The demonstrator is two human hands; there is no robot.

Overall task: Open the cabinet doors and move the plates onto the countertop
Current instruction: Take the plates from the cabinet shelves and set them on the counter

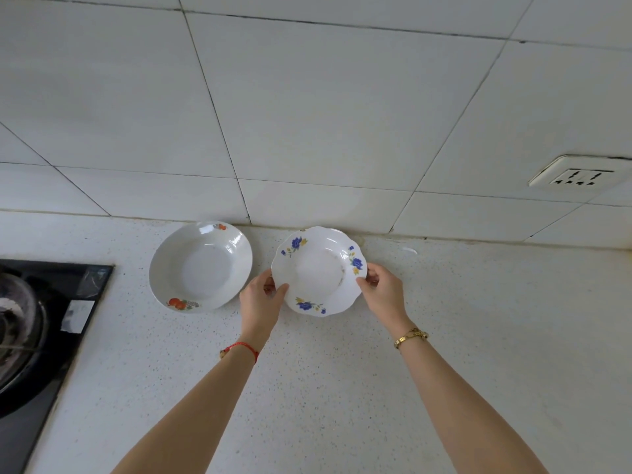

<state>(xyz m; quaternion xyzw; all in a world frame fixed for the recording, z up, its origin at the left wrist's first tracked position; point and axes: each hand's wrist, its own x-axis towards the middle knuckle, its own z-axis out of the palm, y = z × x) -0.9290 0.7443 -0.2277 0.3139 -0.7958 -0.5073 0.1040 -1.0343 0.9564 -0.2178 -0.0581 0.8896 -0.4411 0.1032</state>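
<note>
**Around the edges of the view**

At far left I see a black hob set into the surface, its burner half cut off by the frame. White wall tiles fill the background, and a white socket sits on them at right.

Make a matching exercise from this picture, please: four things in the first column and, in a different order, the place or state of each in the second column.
Things
1. blue-flower plate
2. fruit-pattern plate
3. gas stove
4. wall socket

Places or states
A. at the left edge of the countertop
B. on the tiled wall, at the right
C. gripped at its rim by the left hand and the right hand
D. lying on the countertop, touched by no hand

Pairs: 1-C, 2-D, 3-A, 4-B
</note>
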